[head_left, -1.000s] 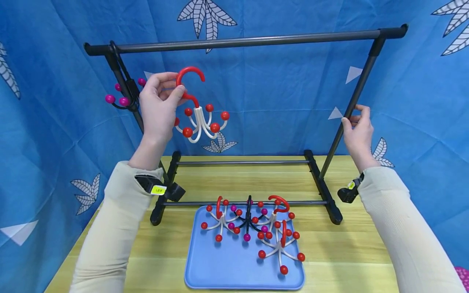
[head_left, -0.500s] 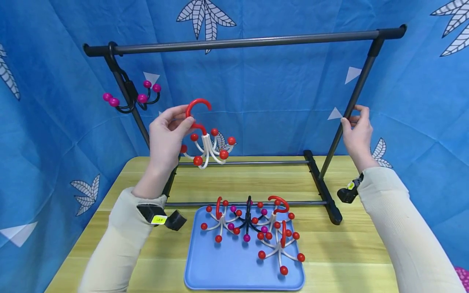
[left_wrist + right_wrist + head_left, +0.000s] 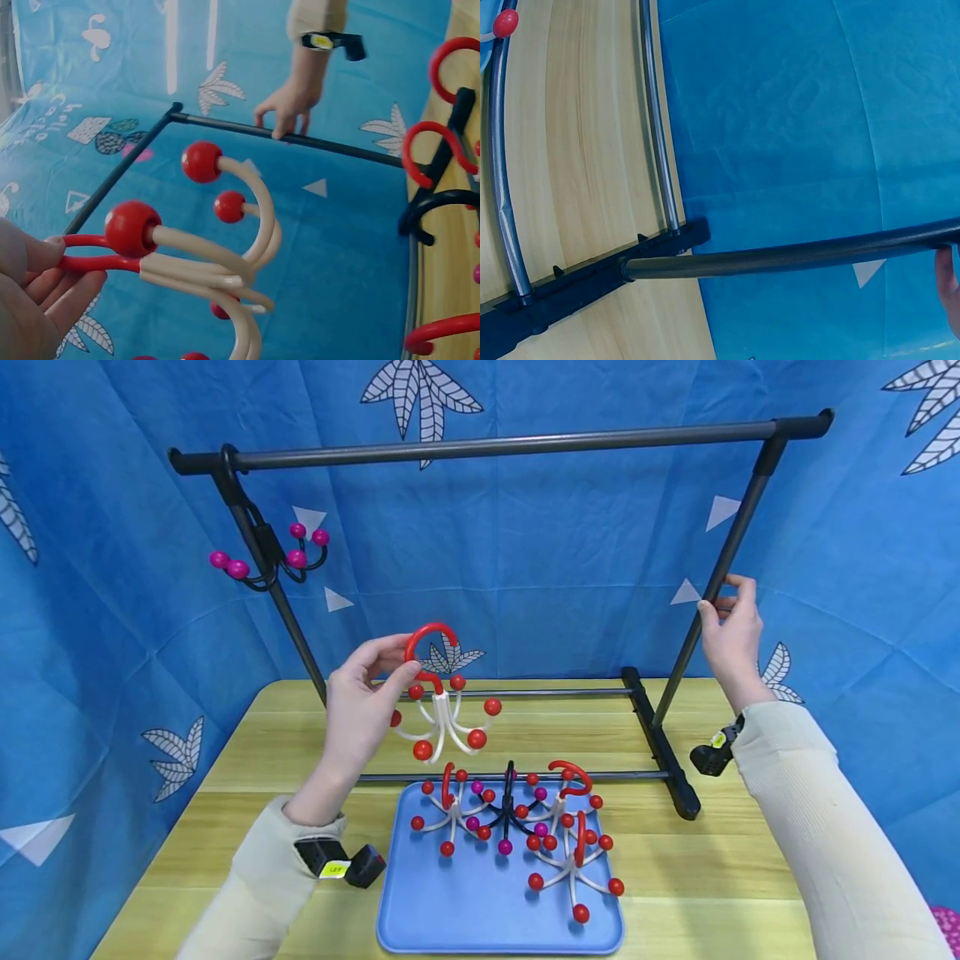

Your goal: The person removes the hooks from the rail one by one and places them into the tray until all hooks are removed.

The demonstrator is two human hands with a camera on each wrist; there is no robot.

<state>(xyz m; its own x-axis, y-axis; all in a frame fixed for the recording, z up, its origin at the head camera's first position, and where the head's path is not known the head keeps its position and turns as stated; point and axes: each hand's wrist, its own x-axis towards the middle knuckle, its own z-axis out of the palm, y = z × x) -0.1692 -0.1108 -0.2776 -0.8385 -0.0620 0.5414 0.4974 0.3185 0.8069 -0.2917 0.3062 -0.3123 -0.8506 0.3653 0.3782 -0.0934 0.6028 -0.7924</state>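
Note:
A red and white claw hook hanger (image 3: 442, 714) with red ball tips hangs from my left hand (image 3: 356, 706), which pinches its red hook between thumb and fingers. In the left wrist view, this hanger's white arms (image 3: 187, 271) spread past the fingertips. My right hand (image 3: 735, 639) grips the right post (image 3: 737, 537) of a black garment rack, thumb in front and fingers behind. Only a finger or so of that hand shows at the right wrist view's edge. A black hanger (image 3: 267, 545) with magenta balls hangs at the left end of the rack's top bar (image 3: 510, 446).
Below, a blue tray (image 3: 465, 902) lies on the wooden table (image 3: 720, 877), partly under the rack's front lower bar (image 3: 630, 775). It holds several hangers: red and white ones (image 3: 573, 870) and a black one (image 3: 509, 806) with magenta balls. Blue patterned cloth (image 3: 562, 560) surrounds the table.
My left hand has come down and to the right with the red and white hanger, away from the top bar. The black hanger on the rack has swung round slightly. My right hand stays put.

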